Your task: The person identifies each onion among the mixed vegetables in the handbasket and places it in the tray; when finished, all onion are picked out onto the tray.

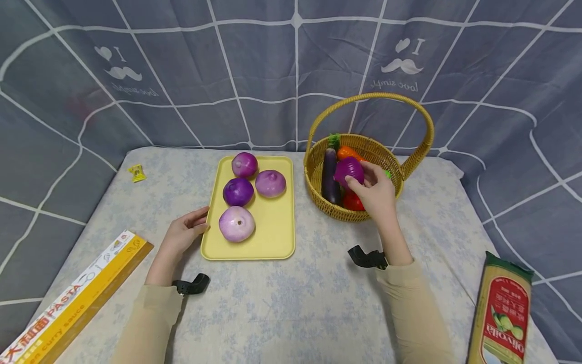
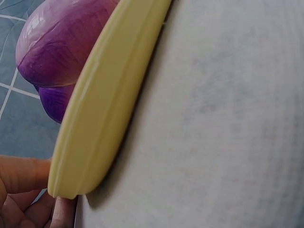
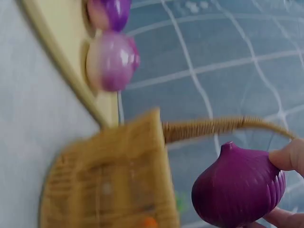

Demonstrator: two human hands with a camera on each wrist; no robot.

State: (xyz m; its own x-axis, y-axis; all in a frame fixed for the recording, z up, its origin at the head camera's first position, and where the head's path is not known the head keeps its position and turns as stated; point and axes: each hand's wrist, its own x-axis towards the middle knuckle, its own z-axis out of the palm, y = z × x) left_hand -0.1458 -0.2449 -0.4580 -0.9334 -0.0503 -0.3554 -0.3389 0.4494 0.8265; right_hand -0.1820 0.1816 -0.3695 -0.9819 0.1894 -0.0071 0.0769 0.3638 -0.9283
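A dark purple onion (image 3: pixel 235 187) is held by my right hand (image 1: pixel 376 189), with thumb and fingers on its sides. In the head view this onion overlaps the inside of the wicker basket (image 1: pixel 343 215). Around it in the basket show an eggplant (image 1: pixel 330 174), something orange (image 1: pixel 347 152) and something red (image 1: pixel 352 201). My left hand (image 1: pixel 183 232) grips the left rim of a yellow tray (image 1: pixel 270 237), thumb and fingers at its edge. On the tray sit several onions, among them a large pale one (image 1: pixel 236 224) and a deep purple one (image 1: pixel 238 192).
The basket's tall handle (image 1: pixel 373 95) arches above its opening. A pasta box (image 1: pixel 82 303) lies at the front left, and a green-topped pasta packet (image 1: pixel 502 308) at the front right. A small yellow wrapper (image 1: pixel 137 173) lies at the back left. Grey checked cloth (image 1: pixel 268 65) hangs behind the table.
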